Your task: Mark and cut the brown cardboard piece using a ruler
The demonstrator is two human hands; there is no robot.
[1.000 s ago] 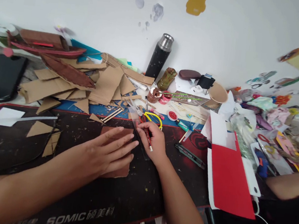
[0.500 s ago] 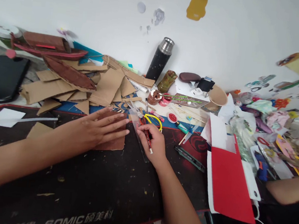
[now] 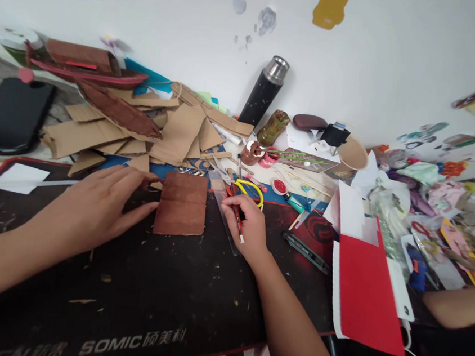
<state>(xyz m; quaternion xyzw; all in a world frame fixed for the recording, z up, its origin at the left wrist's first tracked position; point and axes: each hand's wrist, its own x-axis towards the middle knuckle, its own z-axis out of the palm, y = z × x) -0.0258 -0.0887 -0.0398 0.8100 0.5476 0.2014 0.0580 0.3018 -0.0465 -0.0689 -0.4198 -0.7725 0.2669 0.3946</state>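
Observation:
A brown-painted rectangular piece of cardboard (image 3: 182,205) lies flat on the black desk mat. To its left is my left hand (image 3: 105,204), open, thumb apart from the fingers and fingertips close to the piece's left edge. My right hand (image 3: 246,224) is closed around a red-and-black pencil (image 3: 238,221), its white end pointing toward me. A clear ruler (image 3: 221,199) lies under and beside this hand, right of the brown piece. Yellow-handled scissors (image 3: 251,188) rest just beyond my right fingers, partly covered by them.
Cardboard scraps (image 3: 178,135) and a brown boat-shaped piece (image 3: 117,110) pile up behind. A black thermos (image 3: 263,93) stands against the wall. Right of my hand lie a utility knife (image 3: 306,252) and red sheet (image 3: 368,288). Another person's arm (image 3: 459,306) reaches in at right.
My left hand has slid left off the brown cardboard, uncovering it. My right hand keeps the pencil at about the same place by the ruler. The view has shifted slightly.

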